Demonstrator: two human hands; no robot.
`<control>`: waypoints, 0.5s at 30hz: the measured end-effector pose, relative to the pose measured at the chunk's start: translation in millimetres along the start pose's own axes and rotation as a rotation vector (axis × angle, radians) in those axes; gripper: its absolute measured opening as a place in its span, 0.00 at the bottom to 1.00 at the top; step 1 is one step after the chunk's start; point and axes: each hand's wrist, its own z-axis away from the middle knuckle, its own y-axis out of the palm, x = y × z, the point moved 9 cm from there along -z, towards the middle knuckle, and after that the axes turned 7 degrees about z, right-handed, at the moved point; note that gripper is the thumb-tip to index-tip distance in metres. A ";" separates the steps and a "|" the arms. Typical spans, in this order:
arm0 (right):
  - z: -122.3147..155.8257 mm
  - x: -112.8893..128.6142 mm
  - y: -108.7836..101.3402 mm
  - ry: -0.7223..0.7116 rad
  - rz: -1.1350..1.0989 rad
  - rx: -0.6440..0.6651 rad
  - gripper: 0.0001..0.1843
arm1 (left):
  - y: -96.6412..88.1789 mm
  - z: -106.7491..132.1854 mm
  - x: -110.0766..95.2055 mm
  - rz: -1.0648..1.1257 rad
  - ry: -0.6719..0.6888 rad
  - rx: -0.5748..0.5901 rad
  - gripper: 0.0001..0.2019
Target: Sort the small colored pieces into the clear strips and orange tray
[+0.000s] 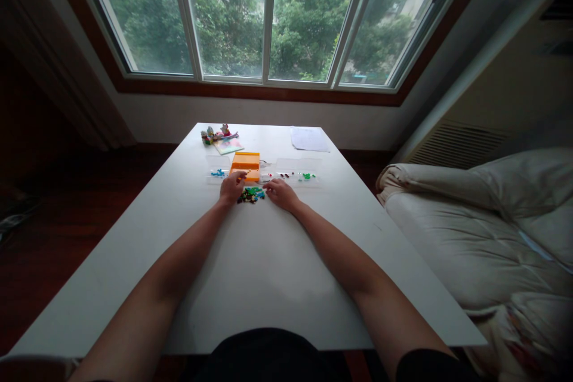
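A small mixed pile of tiny plastic building bricks [252,194], green, blue, yellow and dark, lies on the white table between my hands. My left hand [231,187] is at the near left edge of an orange plastic case [246,158], its fingers bent together over the case's near part. Anything between those fingertips is too small to make out. My right hand [281,192] rests just right of the pile, fingers slightly apart and pointing left at it. Nothing shows in it. Clear plastic trays flank the case, with blue pieces [218,172] left and green pieces [307,176] right.
A few red and brown pieces [285,175] lie in the right-hand clear tray. Farther back on the white table [268,268] are colourful small figures [218,135], a pastel booklet [229,144] and white paper sheets [309,138]. A cream sofa [447,233] stands to the right.
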 end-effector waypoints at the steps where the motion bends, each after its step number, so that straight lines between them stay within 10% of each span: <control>1: -0.1 3.5 2.2 -0.017 0.019 0.012 0.13 | 3.9 0.4 -3.8 -0.021 0.033 0.029 0.16; 15: 1.4 2.1 3.1 -0.027 0.053 -0.005 0.09 | 37.5 20.4 -47.7 -0.190 0.347 0.310 0.12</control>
